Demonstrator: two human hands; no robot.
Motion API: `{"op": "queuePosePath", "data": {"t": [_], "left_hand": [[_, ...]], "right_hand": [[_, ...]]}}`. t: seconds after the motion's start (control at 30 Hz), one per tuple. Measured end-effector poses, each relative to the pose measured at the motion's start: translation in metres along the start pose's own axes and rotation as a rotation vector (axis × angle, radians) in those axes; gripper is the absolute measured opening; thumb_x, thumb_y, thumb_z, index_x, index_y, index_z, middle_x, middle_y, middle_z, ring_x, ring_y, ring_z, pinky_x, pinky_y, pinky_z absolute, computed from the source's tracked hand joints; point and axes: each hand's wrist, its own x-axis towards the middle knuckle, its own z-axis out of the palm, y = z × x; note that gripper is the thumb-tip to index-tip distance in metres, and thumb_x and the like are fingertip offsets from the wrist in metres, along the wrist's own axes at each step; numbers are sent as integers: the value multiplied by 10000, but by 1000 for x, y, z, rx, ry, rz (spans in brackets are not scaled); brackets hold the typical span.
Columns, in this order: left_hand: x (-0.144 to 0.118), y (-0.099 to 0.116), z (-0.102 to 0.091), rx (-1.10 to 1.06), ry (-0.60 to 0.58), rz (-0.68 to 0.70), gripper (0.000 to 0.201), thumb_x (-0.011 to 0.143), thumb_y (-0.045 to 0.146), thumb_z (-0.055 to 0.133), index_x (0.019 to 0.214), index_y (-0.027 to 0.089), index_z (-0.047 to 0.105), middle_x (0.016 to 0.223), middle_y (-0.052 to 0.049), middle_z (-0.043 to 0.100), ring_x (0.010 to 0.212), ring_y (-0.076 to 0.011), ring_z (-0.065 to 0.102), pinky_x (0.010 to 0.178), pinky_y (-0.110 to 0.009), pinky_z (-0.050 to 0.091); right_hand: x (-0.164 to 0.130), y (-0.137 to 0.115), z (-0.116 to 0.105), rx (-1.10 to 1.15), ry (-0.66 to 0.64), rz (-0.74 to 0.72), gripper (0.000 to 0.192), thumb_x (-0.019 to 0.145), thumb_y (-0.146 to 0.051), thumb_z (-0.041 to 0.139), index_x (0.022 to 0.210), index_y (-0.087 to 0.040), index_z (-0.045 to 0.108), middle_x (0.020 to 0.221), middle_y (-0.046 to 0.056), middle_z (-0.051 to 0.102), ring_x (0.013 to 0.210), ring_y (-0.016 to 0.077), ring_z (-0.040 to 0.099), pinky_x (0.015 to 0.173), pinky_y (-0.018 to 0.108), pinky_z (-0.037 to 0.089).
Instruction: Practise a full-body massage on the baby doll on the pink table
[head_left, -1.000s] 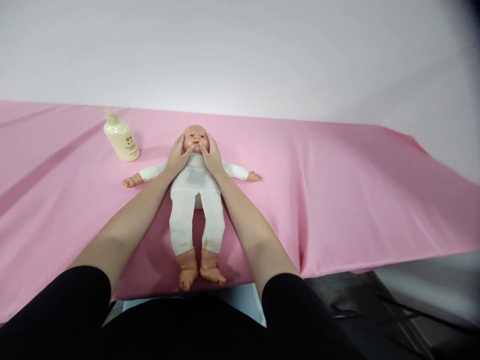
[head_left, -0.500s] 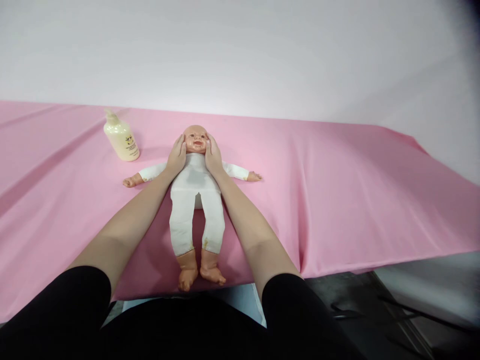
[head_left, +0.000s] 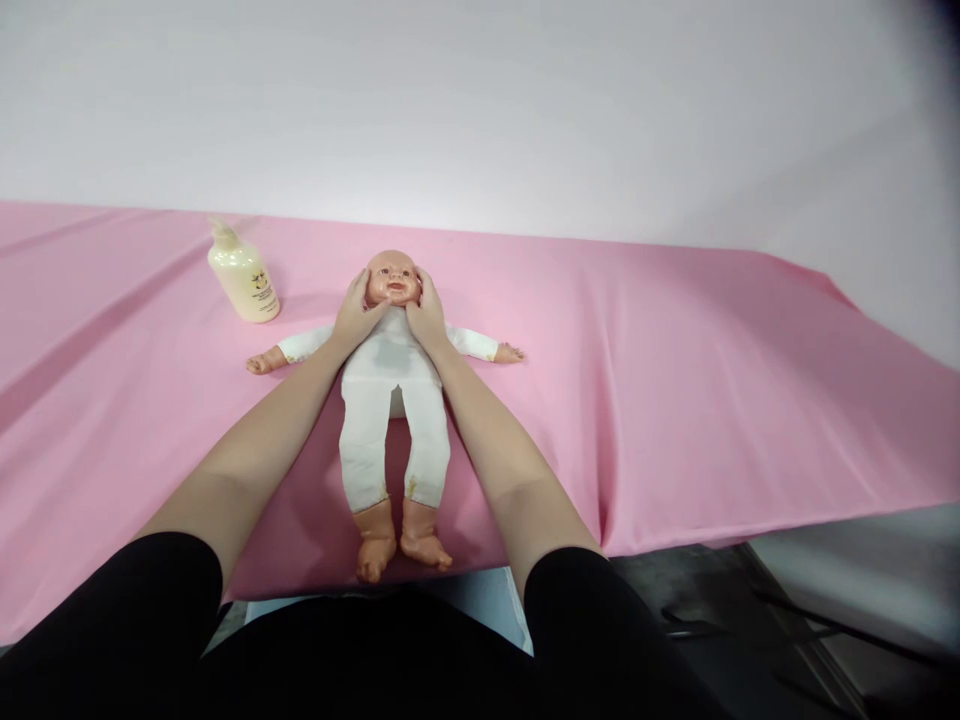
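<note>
A baby doll [head_left: 394,355] with a white cloth body lies on its back, its feet towards me and its arms spread to the sides. My left hand [head_left: 355,312] rests against the left side of the doll's head [head_left: 394,270], fingers stretched upward along it and the thumb at the chin. Against the right side lies my right hand [head_left: 427,312], its fingers also extended and its thumb near the chin. Both hands are open, cupping the head between them. The fingertips are partly hidden beside the head.
A pale yellow pump bottle [head_left: 245,275] stands to the left of the doll. Pink cloth [head_left: 690,400] with some folds covers the table. Behind it rises a white wall [head_left: 480,110]. Dark metal bars [head_left: 825,615] show below the table at the right.
Both thumbs have moved down from the sides of the doll's face to the chin, away from the other fingers. The doll and the bottle stay in place.
</note>
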Motion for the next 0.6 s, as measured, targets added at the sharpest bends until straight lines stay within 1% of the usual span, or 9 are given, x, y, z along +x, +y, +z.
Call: {"op": "queuePosePath", "data": {"t": [0.07, 0.17, 0.27, 0.37, 0.47, 0.6], "left_hand": [[0, 1, 1, -1, 1, 5, 958, 757, 620, 747, 1528, 159, 415, 1614, -202, 390, 1518, -365, 358, 1261, -511, 307], [1, 0, 1, 3, 4, 5, 992, 725, 598, 777, 1529, 146, 411, 1598, -214, 403, 1508, -372, 371, 1256, -515, 315], [2, -1, 2, 13, 2, 3, 998, 720, 550, 783, 1534, 121, 399, 1598, -228, 398, 1505, -377, 373, 1250, -519, 324], [2, -3, 1, 16, -5, 7, 966, 737, 526, 760, 1539, 131, 394, 1610, -217, 386, 1514, -373, 360, 1253, -518, 318], [2, -4, 0, 15, -18, 14, 920, 772, 533, 721, 1542, 151, 395, 1621, -200, 376, 1526, -359, 344, 1258, -489, 319], [2, -7, 1, 9, -18, 6, 876, 805, 545, 685, 1535, 153, 403, 1626, -196, 369, 1532, -363, 332, 1254, -481, 325]], "right_hand": [[0, 1, 1, -8, -7, -36, 679, 847, -344, 531, 1474, -111, 410, 1540, 167, 487, 1459, 264, 456, 1294, 455, 316], [-1, 4, 2, -12, -10, -81, 694, 836, -355, 551, 1482, -149, 402, 1539, 153, 481, 1468, 259, 449, 1283, 456, 332], [-1, 6, 2, -6, -16, -108, 717, 840, -347, 566, 1495, -119, 384, 1541, 180, 466, 1470, 266, 443, 1273, 443, 347], [-1, 6, 1, -10, -26, -107, 716, 854, -362, 578, 1501, -125, 384, 1544, 168, 460, 1479, 266, 430, 1283, 430, 328], [-1, 5, 1, -4, -26, -88, 687, 866, -372, 576, 1491, -151, 400, 1552, 144, 461, 1482, 273, 424, 1293, 449, 308], [0, 3, 2, 5, -7, -65, 618, 898, -348, 510, 1471, -136, 421, 1542, 142, 479, 1467, 251, 439, 1301, 434, 296]]}}
